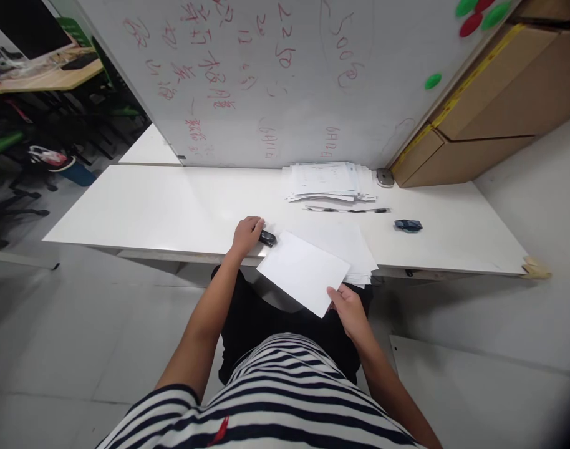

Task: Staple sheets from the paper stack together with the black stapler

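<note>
My left hand (247, 236) is closed around a black stapler (267, 238) at the front of the white table. The stapler's nose points right, toward the near corner of some white paper (304, 271). Between thumb and fingers, my right hand (348, 307) pinches that paper at its lower right corner, and it sticks out over the table's front edge. Whether it is one sheet or more, I cannot tell. Partly under it lies a loose stack of white sheets (355, 246), overhanging the edge.
Behind are a pile of printed papers (325, 179), a pen (348, 210), a grey mouse-like object (385, 178) and a small dark blue packet (408, 226). A whiteboard (285, 112) bounds the white table (182, 206) at the back. Cardboard boxes (453, 156) stand at right.
</note>
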`<state>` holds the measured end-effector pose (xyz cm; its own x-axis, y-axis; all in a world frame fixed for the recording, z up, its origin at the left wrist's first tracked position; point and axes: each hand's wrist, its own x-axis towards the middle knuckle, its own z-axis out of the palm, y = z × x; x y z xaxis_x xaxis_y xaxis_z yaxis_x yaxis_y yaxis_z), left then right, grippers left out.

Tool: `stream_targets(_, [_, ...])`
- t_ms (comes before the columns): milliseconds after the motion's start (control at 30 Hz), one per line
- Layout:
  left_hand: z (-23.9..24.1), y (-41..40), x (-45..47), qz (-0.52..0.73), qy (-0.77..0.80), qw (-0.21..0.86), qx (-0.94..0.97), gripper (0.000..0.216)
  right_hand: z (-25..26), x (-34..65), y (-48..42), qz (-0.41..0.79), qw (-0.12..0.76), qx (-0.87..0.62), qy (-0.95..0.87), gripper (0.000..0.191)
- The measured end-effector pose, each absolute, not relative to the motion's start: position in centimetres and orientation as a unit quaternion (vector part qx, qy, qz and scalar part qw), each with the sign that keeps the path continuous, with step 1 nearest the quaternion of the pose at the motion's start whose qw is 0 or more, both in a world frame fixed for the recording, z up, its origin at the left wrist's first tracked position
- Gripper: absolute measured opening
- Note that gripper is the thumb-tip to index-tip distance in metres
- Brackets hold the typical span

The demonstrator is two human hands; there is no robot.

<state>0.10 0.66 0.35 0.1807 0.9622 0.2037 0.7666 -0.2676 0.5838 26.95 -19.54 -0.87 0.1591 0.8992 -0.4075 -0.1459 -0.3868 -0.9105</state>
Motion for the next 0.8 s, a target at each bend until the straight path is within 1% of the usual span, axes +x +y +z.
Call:
stream_targets(233, [0.7, 0.7, 0.0, 0.275, 0.576, 0.203, 0.743, 0.041, -0.9, 25.7, -18.0, 0.575, 0.450, -0.602, -0.323, 0.039])
stream_targets(467, [0.7, 0.8, 0.2, 0.275, 0.595, 0.218, 0.723, 0.040, -0.7, 26.6, -19.3, 0.526, 0.464, -0.635, -0.323, 0.031])
stream_targets(600, [0.9, 0.7, 0.1, 0.295, 0.594, 0.241, 0.709, 0.039, -0.3, 26.2, -19.6, 0.545, 0.473, -0.625, -0.299, 0.030])
stream_targets(800, [1.2, 1.0, -0.2, 0.295, 0.596, 0.321, 0.675, 0.047, 0.6, 25.4, -19.4, 0.592, 0.522, -0.580, -0.205, 0.029])
